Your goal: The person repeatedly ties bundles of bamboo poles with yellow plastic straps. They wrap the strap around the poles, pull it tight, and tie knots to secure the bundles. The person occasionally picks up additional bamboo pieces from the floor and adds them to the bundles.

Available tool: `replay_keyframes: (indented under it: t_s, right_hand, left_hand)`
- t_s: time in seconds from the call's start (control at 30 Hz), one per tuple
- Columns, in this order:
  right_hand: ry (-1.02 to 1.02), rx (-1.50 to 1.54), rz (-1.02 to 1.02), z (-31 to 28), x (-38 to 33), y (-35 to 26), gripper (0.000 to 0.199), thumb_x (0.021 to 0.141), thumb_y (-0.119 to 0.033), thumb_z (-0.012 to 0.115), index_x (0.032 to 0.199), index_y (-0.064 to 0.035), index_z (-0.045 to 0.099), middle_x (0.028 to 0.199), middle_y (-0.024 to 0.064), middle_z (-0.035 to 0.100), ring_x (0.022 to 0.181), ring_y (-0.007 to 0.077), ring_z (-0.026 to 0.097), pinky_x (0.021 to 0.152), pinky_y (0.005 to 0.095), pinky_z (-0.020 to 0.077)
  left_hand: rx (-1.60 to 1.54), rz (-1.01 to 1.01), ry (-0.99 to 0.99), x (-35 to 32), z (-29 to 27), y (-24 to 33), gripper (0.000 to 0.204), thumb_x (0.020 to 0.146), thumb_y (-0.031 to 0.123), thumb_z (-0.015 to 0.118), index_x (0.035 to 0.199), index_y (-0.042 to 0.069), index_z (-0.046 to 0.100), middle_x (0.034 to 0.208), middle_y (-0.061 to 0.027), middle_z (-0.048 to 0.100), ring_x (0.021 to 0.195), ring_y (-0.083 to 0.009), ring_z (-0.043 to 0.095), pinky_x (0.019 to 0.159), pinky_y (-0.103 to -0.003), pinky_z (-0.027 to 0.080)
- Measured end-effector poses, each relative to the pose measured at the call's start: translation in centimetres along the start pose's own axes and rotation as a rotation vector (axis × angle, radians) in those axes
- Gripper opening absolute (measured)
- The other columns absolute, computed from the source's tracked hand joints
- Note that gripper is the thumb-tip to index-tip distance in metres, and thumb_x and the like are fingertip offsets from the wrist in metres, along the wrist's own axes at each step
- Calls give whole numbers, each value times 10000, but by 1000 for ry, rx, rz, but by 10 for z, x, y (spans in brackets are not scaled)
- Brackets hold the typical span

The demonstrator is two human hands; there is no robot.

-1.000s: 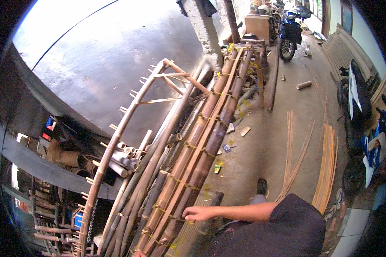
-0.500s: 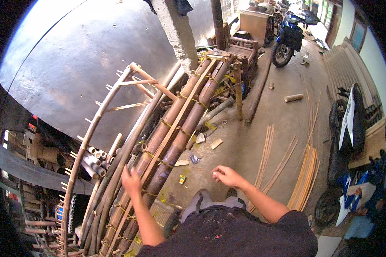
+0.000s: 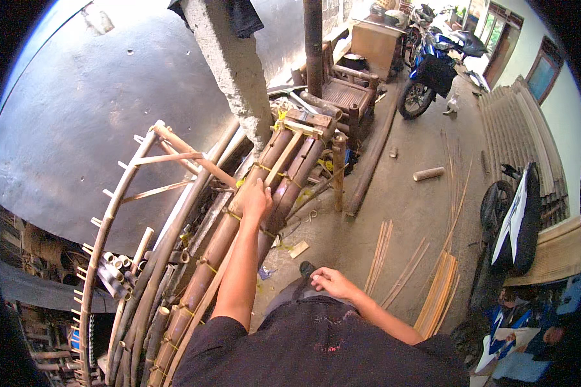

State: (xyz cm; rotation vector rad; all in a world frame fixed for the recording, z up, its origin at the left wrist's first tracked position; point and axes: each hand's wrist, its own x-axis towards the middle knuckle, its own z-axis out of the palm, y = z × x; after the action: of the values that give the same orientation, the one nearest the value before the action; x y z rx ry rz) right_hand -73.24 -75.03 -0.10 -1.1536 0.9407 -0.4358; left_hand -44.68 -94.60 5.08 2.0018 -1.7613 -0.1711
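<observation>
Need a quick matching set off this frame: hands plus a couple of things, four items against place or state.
1. left hand
2. right hand
3. blue motorcycle
4. short bamboo tube

a. lying on the floor
b. near the dark shoe
c. standing near the picture's top edge
d. over the lashed bamboo poles

Pairs: 1-d, 2-b, 3-c, 4-a

Head-worn fisheye view, wide, angled downward

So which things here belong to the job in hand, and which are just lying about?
Seemingly the job:
brown bamboo poles by the left fingers
yellow ties around them

Seemingly just about:
blue motorcycle
short bamboo piece on the floor
</observation>
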Motion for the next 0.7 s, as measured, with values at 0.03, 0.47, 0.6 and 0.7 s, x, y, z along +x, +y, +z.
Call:
replay_keyframes:
  t_s: [0.03, 0.47, 0.6, 0.7]
  right_hand:
    - [-10, 30, -8, -13, 9, -6, 278, 987, -248, 526, 1116, -9, 589, 919, 61, 668, 764, 130, 615, 717, 294, 506]
    - [-238, -70, -18, -96, 192, -113, 259, 991, -253, 524, 1075, -16, 586, 958, 69, 659, 807, 131, 603, 757, 313, 502]
    - [-29, 988, 285, -104, 242, -153, 227, 975, -288, 475, 996, -101, 602, 887, 46, 651, 777, 170, 613, 720, 312, 484]
    - [116, 1066, -282, -82, 282, -163, 199, 925, -269, 504, 786, -126, 512, 713, 20, 545, 677, 190, 558, 651, 339, 442]
  left_hand:
    - [64, -66, -79, 15, 1, 2, 336, 897, 208, 571, 1086, -68, 596, 1074, -280, 628, 1034, -433, 588, 908, -500, 455]
    - [-126, -229, -99, 39, 5, 21, 227, 861, 186, 622, 1045, 64, 674, 963, -218, 676, 936, -409, 632, 832, -477, 492]
    - [-86, -354, -48, 45, 20, 38, 219, 866, 213, 617, 1030, 85, 683, 906, -190, 693, 870, -391, 655, 807, -479, 502]
    - [109, -518, -162, 50, 16, 67, 253, 872, 252, 606, 1074, 102, 631, 874, -185, 690, 788, -425, 650, 709, -533, 511]
